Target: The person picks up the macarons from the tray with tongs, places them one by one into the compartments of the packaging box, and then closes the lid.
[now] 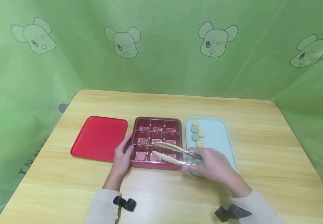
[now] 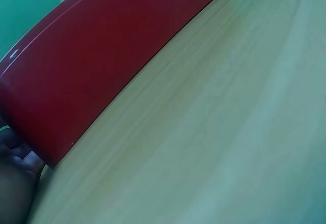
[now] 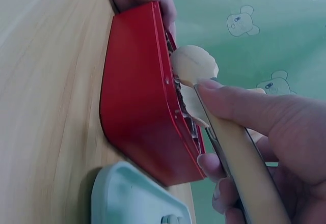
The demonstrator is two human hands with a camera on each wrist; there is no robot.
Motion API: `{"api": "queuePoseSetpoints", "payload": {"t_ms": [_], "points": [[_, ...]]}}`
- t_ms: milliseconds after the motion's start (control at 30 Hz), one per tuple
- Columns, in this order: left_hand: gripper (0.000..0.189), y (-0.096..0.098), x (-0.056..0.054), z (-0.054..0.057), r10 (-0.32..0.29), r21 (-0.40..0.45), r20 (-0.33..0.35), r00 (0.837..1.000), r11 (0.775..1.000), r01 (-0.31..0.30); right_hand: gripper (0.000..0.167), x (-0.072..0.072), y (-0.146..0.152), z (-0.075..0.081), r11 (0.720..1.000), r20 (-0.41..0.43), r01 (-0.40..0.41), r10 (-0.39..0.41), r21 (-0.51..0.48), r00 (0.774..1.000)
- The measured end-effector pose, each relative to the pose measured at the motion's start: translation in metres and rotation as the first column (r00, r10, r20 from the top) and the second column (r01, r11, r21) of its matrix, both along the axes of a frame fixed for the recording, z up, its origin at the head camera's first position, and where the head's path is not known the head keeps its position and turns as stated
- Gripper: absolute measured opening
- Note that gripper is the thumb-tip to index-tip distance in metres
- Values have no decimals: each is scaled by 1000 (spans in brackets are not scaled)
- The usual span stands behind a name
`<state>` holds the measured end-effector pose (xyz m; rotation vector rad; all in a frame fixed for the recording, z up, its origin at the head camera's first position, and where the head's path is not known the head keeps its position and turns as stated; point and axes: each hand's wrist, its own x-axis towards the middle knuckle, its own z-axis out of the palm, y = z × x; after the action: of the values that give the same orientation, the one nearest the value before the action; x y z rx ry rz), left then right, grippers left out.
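A red box (image 1: 156, 165) with a divided insert stands mid-table. Pink round cookies (image 1: 141, 156) lie in its front left and front middle compartments. My left hand (image 1: 123, 154) grips the box's left side, with the thumb at the rim near the front corner. In my right hand (image 1: 210, 163) I hold tongs (image 1: 170, 152) with cream-coloured scalloped tips. The arms of the tongs are spread apart over the front part of the box, with nothing seen between them. In the right wrist view, the tongs (image 3: 244, 168) lie between my thumb and fingers, their tips level with the box's rim.
Right of the box, partly under my right hand, lies a light blue tray (image 1: 220, 130). Yellow round cookies (image 1: 200, 144) and green ones (image 1: 194, 129) form a staggered column along its left side. A red lid (image 1: 102, 137) lies flat left of the box.
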<state>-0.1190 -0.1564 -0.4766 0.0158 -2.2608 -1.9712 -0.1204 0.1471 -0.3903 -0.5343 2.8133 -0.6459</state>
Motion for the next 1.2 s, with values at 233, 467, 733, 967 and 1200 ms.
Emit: {"api": "queuePoseSetpoints", "payload": {"t_ms": [233, 467, 733, 967, 1200], "points": [[47, -5, -5, -21, 15, 3, -37, 999, 1000, -15, 47, 2, 13, 2, 1000, -1, 31, -31, 0, 1000], [47, -5, -4, -23, 23, 11, -32, 999, 1000, -23, 50, 5, 19, 2, 998, 6, 55, -54, -24, 999], [47, 0, -2, -11, 11, 23, 4, 1000, 1000, -11, 49, 7, 29, 4, 998, -8, 68, -68, 10, 998], [47, 5, 3, 11, 12, 7, 23, 1000, 1000, -12, 60, 10, 40, 8, 995, 3, 93, -93, 29, 996], [47, 4, 3, 12, 16, 8, 35, 999, 1000, -16, 57, 13, 48, 11, 993, -25, 111, -110, 46, 994]]}}
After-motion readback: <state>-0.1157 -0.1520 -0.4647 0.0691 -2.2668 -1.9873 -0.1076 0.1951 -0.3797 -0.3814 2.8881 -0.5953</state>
